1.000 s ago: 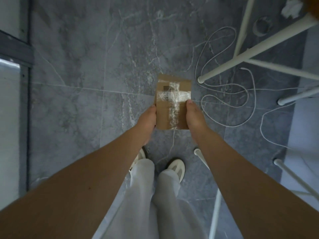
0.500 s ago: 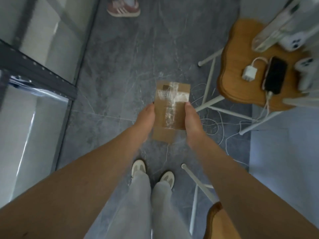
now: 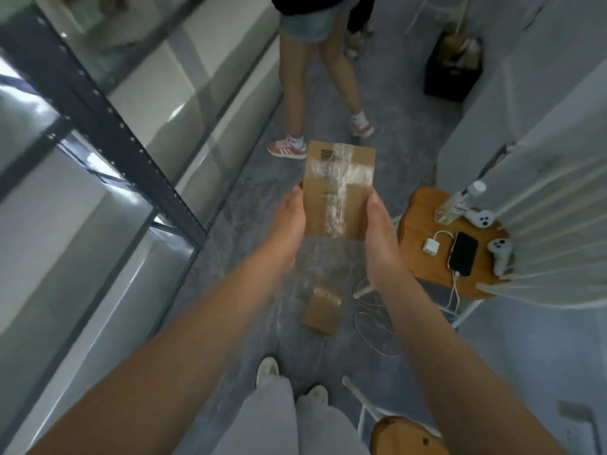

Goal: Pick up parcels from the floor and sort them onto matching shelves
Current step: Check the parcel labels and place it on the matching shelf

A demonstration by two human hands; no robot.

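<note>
On our left stands the metal shelf rack (image 3: pixel 108 126). Above the grey floor (image 3: pixel 249 208) we hold the taped cardboard parcel (image 3: pixel 338 188), left hand (image 3: pixel 289 221) and right hand (image 3: pixel 381 231) gripping its sides. A smaller parcel (image 3: pixel 322 309) lies below.

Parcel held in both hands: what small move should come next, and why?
Probably swing the parcel left toward the shelf rack. Left hand and right hand grip its sides, it is clear of the floor, and the rack stands close by on the left.
</note>
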